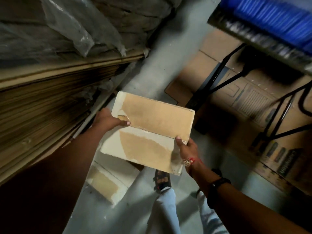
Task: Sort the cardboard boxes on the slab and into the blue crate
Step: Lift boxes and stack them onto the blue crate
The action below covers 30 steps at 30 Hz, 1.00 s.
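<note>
Carry step: left hand (108,119) and right hand (186,147) are each keeping a closed thumb-over grip on opposite edges of the cardboard box (152,130), which is hanging above the floor (152,65); next is probably lifting it rightward to the blurred blue crate (273,19).

Dim, motion-blurred throughout; wide-angle bending at the edges.

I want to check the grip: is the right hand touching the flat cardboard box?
Touching. The head view shows the right hand gripping the cardboard box at its right edge, with the thumb on top.
</note>
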Motion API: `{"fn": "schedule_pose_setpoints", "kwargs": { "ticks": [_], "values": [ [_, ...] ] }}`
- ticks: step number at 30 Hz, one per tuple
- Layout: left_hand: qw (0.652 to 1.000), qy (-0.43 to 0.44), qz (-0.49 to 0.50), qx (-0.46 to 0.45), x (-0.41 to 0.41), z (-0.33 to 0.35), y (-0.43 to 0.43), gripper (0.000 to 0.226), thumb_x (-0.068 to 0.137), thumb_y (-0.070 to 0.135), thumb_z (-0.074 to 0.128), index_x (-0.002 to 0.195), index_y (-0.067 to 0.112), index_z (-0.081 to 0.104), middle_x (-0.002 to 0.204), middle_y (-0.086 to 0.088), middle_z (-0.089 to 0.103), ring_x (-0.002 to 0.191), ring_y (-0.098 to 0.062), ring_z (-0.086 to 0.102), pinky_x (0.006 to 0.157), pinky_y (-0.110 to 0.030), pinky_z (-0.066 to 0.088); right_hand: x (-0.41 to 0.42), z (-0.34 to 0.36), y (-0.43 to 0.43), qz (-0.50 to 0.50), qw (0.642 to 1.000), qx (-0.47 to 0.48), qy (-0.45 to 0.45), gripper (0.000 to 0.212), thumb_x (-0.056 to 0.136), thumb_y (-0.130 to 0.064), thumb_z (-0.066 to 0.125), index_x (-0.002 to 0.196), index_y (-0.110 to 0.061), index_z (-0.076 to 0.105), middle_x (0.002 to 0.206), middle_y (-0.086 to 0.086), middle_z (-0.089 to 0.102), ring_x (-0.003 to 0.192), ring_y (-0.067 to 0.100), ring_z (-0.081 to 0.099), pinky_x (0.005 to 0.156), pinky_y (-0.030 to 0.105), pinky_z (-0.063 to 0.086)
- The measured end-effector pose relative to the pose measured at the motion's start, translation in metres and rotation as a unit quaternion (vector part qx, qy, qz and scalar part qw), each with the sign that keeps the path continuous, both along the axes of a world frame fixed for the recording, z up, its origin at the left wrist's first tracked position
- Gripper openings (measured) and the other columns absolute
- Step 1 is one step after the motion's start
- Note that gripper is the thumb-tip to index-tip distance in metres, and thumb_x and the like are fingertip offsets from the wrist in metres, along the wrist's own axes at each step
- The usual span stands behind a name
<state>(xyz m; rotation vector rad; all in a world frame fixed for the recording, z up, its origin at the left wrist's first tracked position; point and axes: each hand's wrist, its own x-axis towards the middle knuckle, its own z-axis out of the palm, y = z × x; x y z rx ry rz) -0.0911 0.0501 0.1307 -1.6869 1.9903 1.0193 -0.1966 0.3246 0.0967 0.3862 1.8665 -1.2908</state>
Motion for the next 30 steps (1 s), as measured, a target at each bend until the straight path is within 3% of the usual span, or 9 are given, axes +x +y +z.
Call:
{"fn": "schedule_pose_setpoints", "kwargs": {
  "ticks": [5,9,15,19,22,26,30],
  "values": [
    [1.0,0.011,-0.015,-0.011,-0.019,0.079,0.044,0.088,0.034,0.057,0.094,0.103,0.008,0.067,0.101,-0.01,0.068,0.085,-0.024,0.062,0.064,-0.029,0.046,-0.04,0.083,0.039,0.034,0.999,-0.007,0.039,0.022,0.086,-0.019,0.071,0.106,-0.018,0.061,0.097,-0.001,0.064,0.081,0.01,0.06,0.079,0.029,0.049],
    [0.999,0.034,-0.019,-0.017,-0.048,0.143,0.084,0.083,0.037,0.054,0.095,0.101,0.01,0.066,0.1,-0.008,0.067,0.088,-0.025,0.062,0.066,-0.028,0.043,-0.071,0.142,0.076,0.034,0.997,0.011,0.067,0.035,0.081,-0.023,0.076,0.112,-0.009,0.066,0.106,0.007,0.069,0.089,0.019,0.063,0.081,0.032,0.054],
    [0.995,0.071,-0.06,-0.037,-0.106,0.207,0.137,0.091,0.029,0.06,0.093,0.1,0.01,0.068,0.108,-0.013,0.07,0.098,-0.03,0.066,0.069,-0.031,0.049,-0.112,0.205,0.136,-0.019,0.995,-0.002,0.102,0.032,0.086,-0.023,0.072,0.111,-0.006,0.065,0.098,0.006,0.064,0.071,0.007,0.057,0.055,0.021,0.047],
    [0.989,0.081,-0.111,-0.048,-0.147,0.233,0.172,0.101,0.015,0.072,0.085,0.094,0.012,0.064,0.101,-0.01,0.07,0.09,-0.029,0.067,0.068,-0.031,0.055,-0.138,0.229,0.185,-0.053,0.992,0.005,0.116,0.031,0.085,-0.026,0.073,0.107,-0.005,0.069,0.094,0.007,0.069,0.078,0.014,0.063,0.067,0.028,0.05],
    [0.983,0.105,-0.143,-0.053,-0.181,0.245,0.208,0.104,0.011,0.073,0.082,0.092,0.011,0.065,0.096,-0.009,0.071,0.085,-0.028,0.068,0.067,-0.033,0.058,-0.163,0.246,0.228,-0.088,0.988,0.008,0.127,0.029,0.083,-0.024,0.075,0.103,-0.003,0.071,0.089,0.007,0.07,0.081,0.018,0.065,0.068,0.028,0.05],
    [0.973,0.14,-0.175,-0.051,-0.227,0.271,0.266,0.076,0.031,0.061,0.093,0.079,0.015,0.056,0.089,-0.007,0.065,0.08,-0.028,0.064,0.061,-0.03,0.05,-0.198,0.271,0.283,-0.126,0.982,0.011,0.143,0.016,0.083,-0.019,0.074,0.094,-0.007,0.069,0.077,0.001,0.066,0.067,0.01,0.058,0.053,0.023,0.043],
    [0.965,0.168,-0.198,-0.047,-0.271,0.288,0.314,0.063,0.045,0.05,0.095,0.074,0.019,0.048,0.088,-0.005,0.056,0.085,-0.028,0.06,0.066,-0.031,0.044,-0.232,0.279,0.333,-0.155,0.974,0.023,0.161,0.025,0.077,-0.021,0.079,0.095,-0.004,0.074,0.081,0.007,0.073,0.064,0.016,0.063,0.05,0.022,0.043]
  ]
}}
